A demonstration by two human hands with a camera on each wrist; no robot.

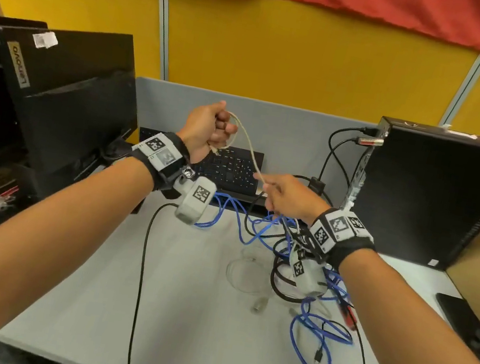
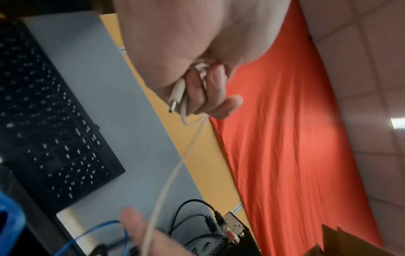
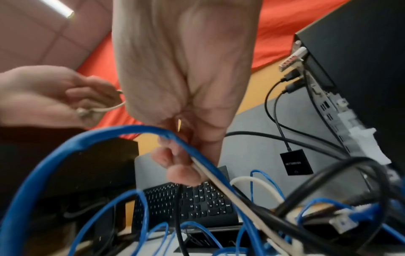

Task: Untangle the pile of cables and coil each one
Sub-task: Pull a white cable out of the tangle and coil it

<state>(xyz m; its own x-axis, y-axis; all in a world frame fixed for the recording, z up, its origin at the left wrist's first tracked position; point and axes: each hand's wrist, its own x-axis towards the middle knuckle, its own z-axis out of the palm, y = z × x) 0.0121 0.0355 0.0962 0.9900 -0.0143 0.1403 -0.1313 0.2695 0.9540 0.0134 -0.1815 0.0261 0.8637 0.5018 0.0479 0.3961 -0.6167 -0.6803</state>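
Both hands (image 1: pixel 209 127) (image 1: pixel 288 198) on thin white cable (image 1: pixel 249 145)

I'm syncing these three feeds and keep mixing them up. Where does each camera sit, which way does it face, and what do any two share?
Head: worn on the head, looks forward and down at the desk; both forearms and hands show.
Left wrist: under the left hand, looks along it; its fingers grip the white cable.
Right wrist: under the right hand, looks along it at the blue cable tangle.
Shared: all three show the white cable and keyboard.
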